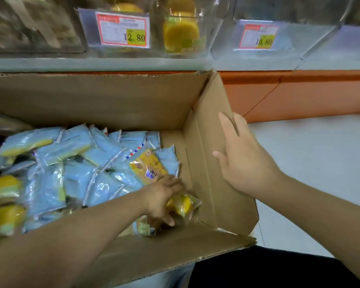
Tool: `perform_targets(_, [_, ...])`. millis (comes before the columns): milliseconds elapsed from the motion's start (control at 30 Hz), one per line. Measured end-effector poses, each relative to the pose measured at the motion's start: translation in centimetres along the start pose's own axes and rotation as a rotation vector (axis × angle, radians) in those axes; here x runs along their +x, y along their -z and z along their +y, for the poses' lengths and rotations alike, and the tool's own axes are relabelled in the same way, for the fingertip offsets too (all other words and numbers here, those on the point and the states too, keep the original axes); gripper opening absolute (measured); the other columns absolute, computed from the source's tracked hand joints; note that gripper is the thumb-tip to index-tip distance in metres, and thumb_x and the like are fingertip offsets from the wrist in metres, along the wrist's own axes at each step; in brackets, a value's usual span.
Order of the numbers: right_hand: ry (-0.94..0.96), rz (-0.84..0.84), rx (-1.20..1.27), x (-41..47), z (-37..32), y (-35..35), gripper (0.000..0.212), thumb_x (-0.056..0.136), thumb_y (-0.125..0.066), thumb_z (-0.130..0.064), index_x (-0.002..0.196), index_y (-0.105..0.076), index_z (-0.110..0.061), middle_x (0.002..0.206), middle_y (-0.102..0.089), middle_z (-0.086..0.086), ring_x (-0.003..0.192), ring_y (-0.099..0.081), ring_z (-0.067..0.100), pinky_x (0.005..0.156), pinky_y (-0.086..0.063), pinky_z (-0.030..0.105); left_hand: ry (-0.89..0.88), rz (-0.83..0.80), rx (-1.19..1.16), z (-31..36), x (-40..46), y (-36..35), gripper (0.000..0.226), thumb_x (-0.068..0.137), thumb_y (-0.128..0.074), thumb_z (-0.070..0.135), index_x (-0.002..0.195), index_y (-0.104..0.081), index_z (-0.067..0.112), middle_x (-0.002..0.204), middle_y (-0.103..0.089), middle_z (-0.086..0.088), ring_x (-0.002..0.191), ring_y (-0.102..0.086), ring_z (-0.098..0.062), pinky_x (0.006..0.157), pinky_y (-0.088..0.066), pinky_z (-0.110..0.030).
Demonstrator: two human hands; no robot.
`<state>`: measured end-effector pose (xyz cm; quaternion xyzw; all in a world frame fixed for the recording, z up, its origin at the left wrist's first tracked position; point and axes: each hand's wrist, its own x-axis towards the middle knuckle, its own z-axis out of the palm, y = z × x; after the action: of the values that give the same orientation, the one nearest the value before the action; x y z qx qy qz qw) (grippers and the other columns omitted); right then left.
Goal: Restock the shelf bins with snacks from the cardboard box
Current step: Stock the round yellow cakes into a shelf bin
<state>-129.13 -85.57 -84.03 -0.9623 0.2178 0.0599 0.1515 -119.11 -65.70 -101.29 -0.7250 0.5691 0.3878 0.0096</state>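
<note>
Snack packets in pale blue and yellow film wrap (75,163) fill the left and middle of the open brown corrugated cardboard box (104,100), piled loosely and overlapping; the right end of the box floor is bare. The box sits on the floor directly against the base of the shelf unit, its flaps folded outward. Behind it runs the orange lower panel of the shelf (299,90), with pale floor (320,173) to the right.

Above the box stand clear plastic shelf bins (185,28). The middle bin holds round yellow wrapped snacks (180,33); the bin to the right shows no contents. A red-bordered price label reading 12.80 (123,30) hangs on the middle bin front, and a second red-bordered label (258,36) on the right bin.

The right hand (243,156) rests on the top edge of the right box flap, fingers straight and close together, thumb apart.

The left hand (164,196) reaches into the box at the near right corner of the pile, fingers curled round one yellow wrapped snack (185,204).
</note>
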Motion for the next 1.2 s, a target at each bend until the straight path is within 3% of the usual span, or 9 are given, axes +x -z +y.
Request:
perform_targets(133, [-0.015,-0.017,0.015,0.1,0.0,0.1,0.078,0.102,-0.063,-0.032,0.165,-0.018,-0.021,0.161,-0.02,-0.002,0.136,-0.044,0.023,0.101,-0.048,0.035,0.08,0.03,0.093,-1.1,2.7,-2.3,0.109,0.084,-0.078,0.056,0.166,-0.018,0.017,0.172,-0.021,-0.01,0.161,0.0,-0.03,0.129,0.004,-0.043])
perform_targets(367, [-0.013,-0.056,0.004,0.1,-0.9,0.3,0.074,0.101,-0.065,-0.033,0.161,-0.024,-0.021,0.159,-0.02,-0.001,0.14,-0.042,0.025,0.105,-0.048,0.036,0.079,0.286,-0.308,-2.5,1.3,-1.6,0.093,0.065,-0.084,0.057,0.148,-0.052,0.029,0.14,-0.061,0.003,0.136,-0.051,-0.021,0.117,-0.035,-0.032])
perform_targets(467, [-0.027,-0.093,-0.012,0.2,-1.2,0.9,0.076,0.098,-0.068,-0.035,0.159,-0.025,-0.021,0.164,-0.015,0.001,0.151,-0.025,0.028,0.117,-0.042,0.046,0.114,0.41,-0.547,-1.3,-1.3,1.6,0.092,0.067,-0.094,0.05,0.147,-0.051,0.035,0.136,-0.062,0.017,0.125,-0.058,-0.006,0.107,-0.048,-0.027])
perform_targets(567, [0.003,-0.018,-0.012,0.5,-2.4,2.4,0.07,0.096,-0.067,-0.035,0.155,-0.033,-0.02,0.167,-0.012,0.005,0.156,-0.01,0.025,0.124,-0.024,0.039,0.098,0.583,-0.666,-0.4,-4.9,5.8,0.091,0.065,-0.098,0.047,0.144,-0.054,0.039,0.133,-0.061,0.026,0.124,-0.056,0.005,0.107,-0.047,-0.023])
perform_targets(667, [0.098,0.105,0.118,0.6,-5.5,4.8,0.052,0.096,-0.061,-0.039,0.143,-0.051,-0.019,0.154,-0.036,0.002,0.148,-0.029,0.02,0.119,-0.025,0.027,0.052,0.743,-0.592,0.7,-8.8,10.6,0.089,0.066,-0.096,0.049,0.143,-0.054,0.042,0.134,-0.058,0.029,0.126,-0.052,0.01,0.102,-0.044,-0.013])
perform_targets(800, [-0.03,-0.12,0.621,0.1,-10.8,7.1,0.051,0.076,-0.06,-0.066,0.118,-0.055,-0.038,0.107,-0.07,-0.016,0.098,-0.066,0.001,0.089,-0.051,0.032,-0.013,0.912,-0.41,2.6,-14.3,16.5,0.089,0.065,-0.093,0.055,0.144,-0.055,0.039,0.134,-0.055,0.029,0.125,-0.05,0.011,0.098,-0.039,-0.005])
perform_targets(933, [-0.122,-0.166,0.956,-0.2,-13.9,8.8,0.055,0.084,-0.085,-0.027,0.128,-0.052,-0.029,0.102,-0.078,0.0,0.082,-0.079,0.024,0.086,-0.063,0.054,0.004,1.042,-0.336,4.1,-19.7,19.2,0.09,0.063,-0.089,0.061,0.144,-0.057,0.035,0.135,-0.055,0.029,0.127,-0.05,0.011,0.098,-0.044,-0.01])
perform_targets(1100, [-0.019,-0.232,1.123,-1.2,-15.9,10.7,0.046,0.09,-0.076,0.004,0.125,-0.063,-0.023,0.105,-0.08,0.006,0.097,-0.078,0.026,0.089,-0.062,0.05,0.085,1.119,-0.348,4.4,-25.5,19.8,0.1,0.062,-0.086,0.071,0.148,-0.048,0.039,0.14,-0.047,0.029,0.131,-0.049,0.006,0.1,-0.045,-0.011])
perform_targets(1200, [0.023,-0.211,1.347,-1.3,-16.9,11.5,0.056,0.091,-0.069,0.014,0.135,-0.059,-0.021,0.117,-0.078,0.01,0.108,-0.076,0.03,0.093,-0.06,0.049,0.268,1.154,-0.612,4.3,-27.6,20.1,0.097,0.058,-0.081,0.078,0.142,-0.046,0.043,0.137,-0.049,0.031,0.127,-0.051,0.01,0.102,-0.042,-0.01])
